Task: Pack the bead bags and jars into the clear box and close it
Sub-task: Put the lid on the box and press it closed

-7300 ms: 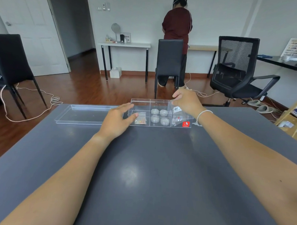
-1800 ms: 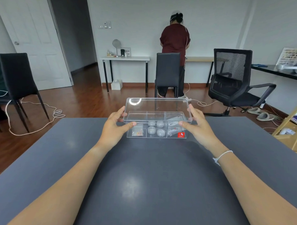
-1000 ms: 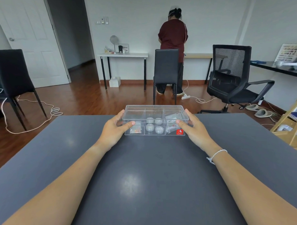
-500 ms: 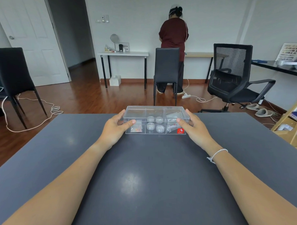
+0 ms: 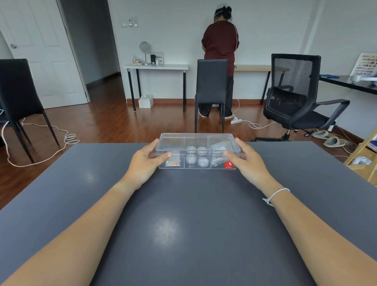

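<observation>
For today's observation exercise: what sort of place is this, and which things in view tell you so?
Probably an office or workroom in a converted home: a mesh swivel chair, plain desks along the wall, and cables trailing over the wood floor.

1. Left hand (image 5: 144,163) reaches forward, arm straight; thumb on top, fingers curled round the box (image 5: 197,150) end.
2. Right hand (image 5: 247,164) mirrors it opposite; thumb on top.

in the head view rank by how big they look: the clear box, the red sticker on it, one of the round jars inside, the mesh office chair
1. mesh office chair, though it stands farther off
2. clear box
3. round jar
4. red sticker, only slightly smaller than the jar
</observation>
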